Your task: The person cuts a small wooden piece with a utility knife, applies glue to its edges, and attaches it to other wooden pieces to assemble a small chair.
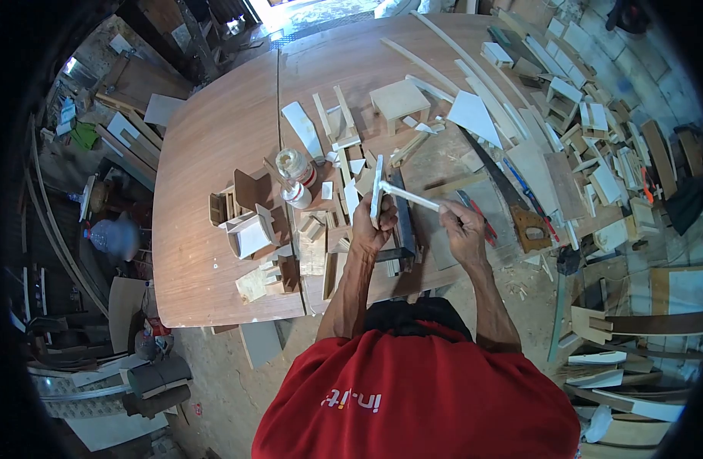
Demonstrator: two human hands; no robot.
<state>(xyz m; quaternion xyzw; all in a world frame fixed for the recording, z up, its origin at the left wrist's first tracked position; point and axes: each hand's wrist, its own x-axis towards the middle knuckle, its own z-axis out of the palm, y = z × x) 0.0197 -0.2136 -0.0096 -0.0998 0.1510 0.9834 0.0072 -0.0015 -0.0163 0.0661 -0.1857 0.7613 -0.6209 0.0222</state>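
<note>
My left hand (370,229) is closed around a narrow wooden strip (377,187), holding it upright over the bench. My right hand (464,229) grips a thin stick (416,199) whose white-coated tip meets the strip's side near its middle. Left of my hands stand an open glue jar (296,165), smeared with pale residue, and a smaller white bottle (296,194). Small wooden offcuts (313,228) lie close by my left wrist. Beneath my hands, a dark metal bar (404,222) runs along the bench.
The wooden table (214,153) carries a small stool-like wooden piece (399,99) and box-like assemblies (250,233). A handsaw (532,229) lies to the right, near red-handled tools (480,218). Long strips (474,73) extend toward the back right. Stacked wood (596,176) crowds the right wall.
</note>
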